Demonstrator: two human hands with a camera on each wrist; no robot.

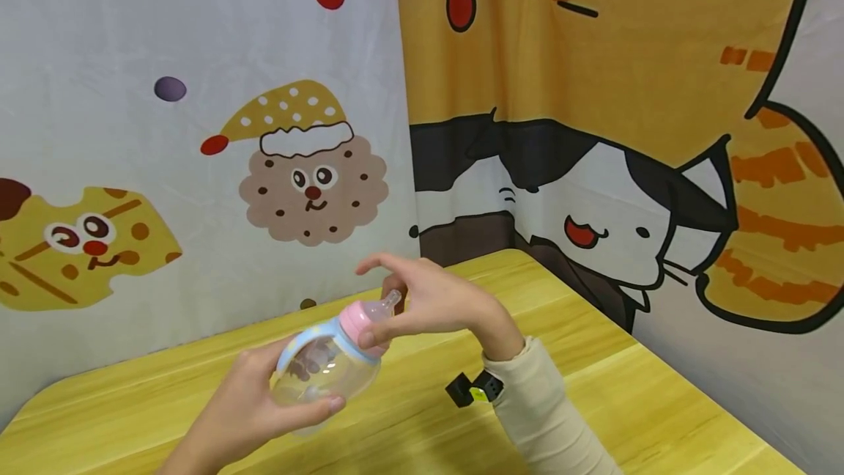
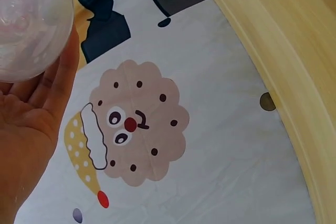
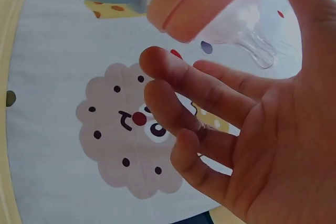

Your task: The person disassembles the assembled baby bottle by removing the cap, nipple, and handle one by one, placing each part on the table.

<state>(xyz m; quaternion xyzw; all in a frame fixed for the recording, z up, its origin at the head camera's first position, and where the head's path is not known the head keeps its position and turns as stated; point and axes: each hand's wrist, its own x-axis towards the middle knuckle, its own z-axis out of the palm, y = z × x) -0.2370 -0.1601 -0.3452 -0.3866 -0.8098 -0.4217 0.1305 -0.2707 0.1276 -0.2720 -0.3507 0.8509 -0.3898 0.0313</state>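
A clear baby bottle (image 1: 330,380) with a pink collar (image 1: 356,322), a clear teat (image 1: 390,302) and a light blue handle (image 1: 300,343) is held tilted above the table. My left hand (image 1: 247,402) grips its body, thumb across the front and fingers behind. At the collar is my right hand (image 1: 438,299), its thumb against or just beside the pink ring. Its fingers are spread and loosely bent past the teat; in the right wrist view the fingers (image 3: 205,87) stand apart from the collar (image 3: 202,3). The left wrist view catches the bottle's base (image 2: 34,30) over the left palm.
Below the hands is a yellow wood-grain table (image 1: 580,394). Cartoon-printed curtains (image 1: 198,240) hang behind it and along its right side. A small black wrist device (image 1: 475,389) sits at the right sleeve (image 1: 547,416).
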